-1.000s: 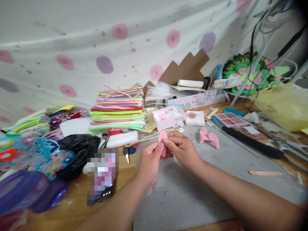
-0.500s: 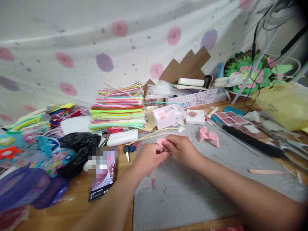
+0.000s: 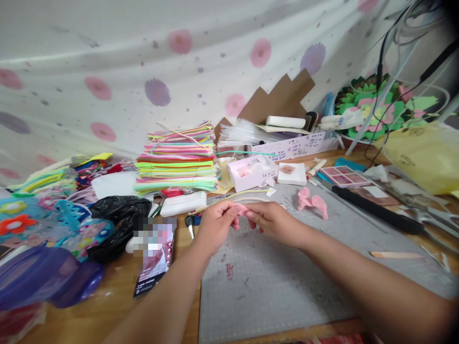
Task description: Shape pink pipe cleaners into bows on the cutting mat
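Note:
Both my hands meet over the far end of a grey cutting mat (image 3: 272, 282). My left hand (image 3: 215, 224) and my right hand (image 3: 272, 220) each pinch one end of a small pink petal piece (image 3: 241, 209), which is stretched flat between the fingertips. Most of the piece is hidden by my fingers. Just behind my hands lie thin pale yellow strips (image 3: 244, 195). A few finished pink petals (image 3: 311, 201) lie on the mat to the right of my right hand.
A phone (image 3: 154, 253) lies left of the mat, with keys (image 3: 191, 222) and a black bag (image 3: 116, 215). Behind stand a stack of coloured sheets (image 3: 179, 160), a pink box (image 3: 251, 174) and a palette (image 3: 342, 176). A black tool (image 3: 376, 212), scissors (image 3: 430, 217) and a wooden stick (image 3: 396, 255) lie right.
The pink piece, held upright between my fingers a second ago, has been turned down and is now pulled out flat between both hands. My hands have moved slightly apart.

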Motion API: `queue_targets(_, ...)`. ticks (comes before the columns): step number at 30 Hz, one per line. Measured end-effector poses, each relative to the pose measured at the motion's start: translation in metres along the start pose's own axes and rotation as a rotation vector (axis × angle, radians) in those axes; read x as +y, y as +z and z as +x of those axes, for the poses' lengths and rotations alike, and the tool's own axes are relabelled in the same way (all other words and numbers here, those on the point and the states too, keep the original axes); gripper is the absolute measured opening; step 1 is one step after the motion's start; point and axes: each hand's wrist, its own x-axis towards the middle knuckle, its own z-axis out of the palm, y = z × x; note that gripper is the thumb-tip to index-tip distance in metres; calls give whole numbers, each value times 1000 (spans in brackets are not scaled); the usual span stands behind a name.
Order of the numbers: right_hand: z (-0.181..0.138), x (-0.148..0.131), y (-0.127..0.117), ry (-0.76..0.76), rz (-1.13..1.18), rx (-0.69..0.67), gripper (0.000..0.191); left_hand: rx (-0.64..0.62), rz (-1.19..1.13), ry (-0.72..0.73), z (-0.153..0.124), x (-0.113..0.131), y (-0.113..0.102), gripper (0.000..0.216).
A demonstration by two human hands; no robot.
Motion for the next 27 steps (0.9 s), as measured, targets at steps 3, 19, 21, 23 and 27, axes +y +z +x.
queue_targets(3,0,0,-1,40,1,-8,33,49,-55,18,0,-6,2,23)
queue_targets(19,0,7,-9,104,234,79,21,40,-164,-90,-3,0,9,18)
queue_targets(21,1,9,-7,105,343,205,15,43,-272,-123,-3,1,10,19)
queue_targets(23,2,11,-5,80,398,281,11,24,-343,-160,-3,2,10,21)
queue_targets(27,3,14,-7,45,420,272,11,-52,-370,-201,-5,3,9,23)
